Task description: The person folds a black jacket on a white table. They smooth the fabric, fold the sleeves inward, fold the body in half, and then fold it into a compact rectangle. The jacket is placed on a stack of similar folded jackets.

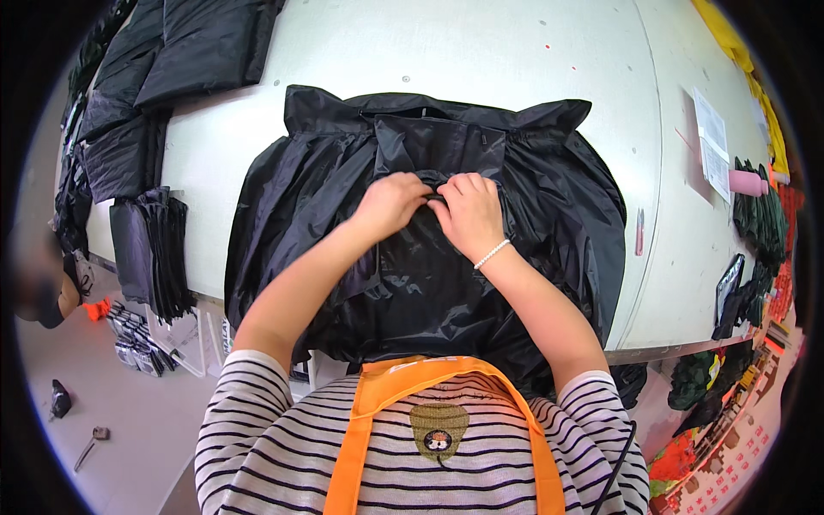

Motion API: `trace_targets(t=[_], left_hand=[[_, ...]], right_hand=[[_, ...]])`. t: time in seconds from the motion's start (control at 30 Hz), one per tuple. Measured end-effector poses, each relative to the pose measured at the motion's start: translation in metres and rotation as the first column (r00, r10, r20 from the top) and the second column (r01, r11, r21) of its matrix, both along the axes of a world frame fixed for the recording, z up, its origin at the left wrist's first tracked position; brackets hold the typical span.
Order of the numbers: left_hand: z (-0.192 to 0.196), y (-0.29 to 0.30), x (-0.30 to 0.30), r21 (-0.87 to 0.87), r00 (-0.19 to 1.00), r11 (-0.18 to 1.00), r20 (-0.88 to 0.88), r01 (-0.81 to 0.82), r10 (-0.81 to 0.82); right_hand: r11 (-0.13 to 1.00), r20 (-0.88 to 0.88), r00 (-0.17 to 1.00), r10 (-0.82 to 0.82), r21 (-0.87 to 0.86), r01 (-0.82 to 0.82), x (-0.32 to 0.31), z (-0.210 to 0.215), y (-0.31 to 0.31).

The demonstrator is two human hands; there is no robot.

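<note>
A shiny black garment (558,197) lies spread on the white table in front of me, its gathered band towards the far side and its lower part reaching the table's near edge. A flat panel with a slit opening runs down its middle. My left hand (390,206) and my right hand (470,215) meet over this panel, fingertips bent and pinching a rolled fold of the black fabric between them. Both hands are closed on the garment. My fingers hide the exact spot they grip. A beaded bracelet (492,254) circles my right wrist.
Folded black garments (202,51) are piled at the far left, and thin black pieces (154,249) overhang the table edge. A slim pen-like tool (639,233), paper sheets (711,142) and a pink cylinder (748,183) lie rightward. Another person (43,283) is at the left rim.
</note>
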State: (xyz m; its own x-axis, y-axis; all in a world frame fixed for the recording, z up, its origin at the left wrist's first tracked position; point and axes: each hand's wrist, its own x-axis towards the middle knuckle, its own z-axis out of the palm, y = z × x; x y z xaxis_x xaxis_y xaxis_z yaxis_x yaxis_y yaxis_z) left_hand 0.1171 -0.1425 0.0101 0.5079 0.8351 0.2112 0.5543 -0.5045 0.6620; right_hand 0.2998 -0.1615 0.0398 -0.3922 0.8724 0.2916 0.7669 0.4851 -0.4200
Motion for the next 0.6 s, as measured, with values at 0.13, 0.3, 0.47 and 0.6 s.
trace_targets(t=[0.13, 0.3, 0.47, 0.6], left_hand=[[0.003, 0.038, -0.002, -0.609, 0.986, 0.791, 0.087, -0.060, 0.142], [0.014, 0.017, 0.005, 0.278, 0.991, 0.959, -0.135, 0.061, -0.024], [0.003, 0.047, -0.010, -0.057, 0.994, 0.993, 0.026, 0.103, -0.102], [0.010, 0.074, -0.009, -0.202, 1.000, 0.979, -0.008, 0.005, -0.007]], right_hand=[[0.979, -0.031, 0.998, -0.059, -0.196, 0.052, 0.008, -0.016, 0.027], [0.800, 0.004, 0.980, -0.198, -0.577, 0.164, 0.006, -0.011, 0.056], [0.999, 0.122, 0.993, -0.004, -0.051, 0.010, -0.007, -0.002, 0.024], [0.988, 0.079, 0.997, -0.020, -0.153, 0.032, 0.003, -0.020, 0.048]])
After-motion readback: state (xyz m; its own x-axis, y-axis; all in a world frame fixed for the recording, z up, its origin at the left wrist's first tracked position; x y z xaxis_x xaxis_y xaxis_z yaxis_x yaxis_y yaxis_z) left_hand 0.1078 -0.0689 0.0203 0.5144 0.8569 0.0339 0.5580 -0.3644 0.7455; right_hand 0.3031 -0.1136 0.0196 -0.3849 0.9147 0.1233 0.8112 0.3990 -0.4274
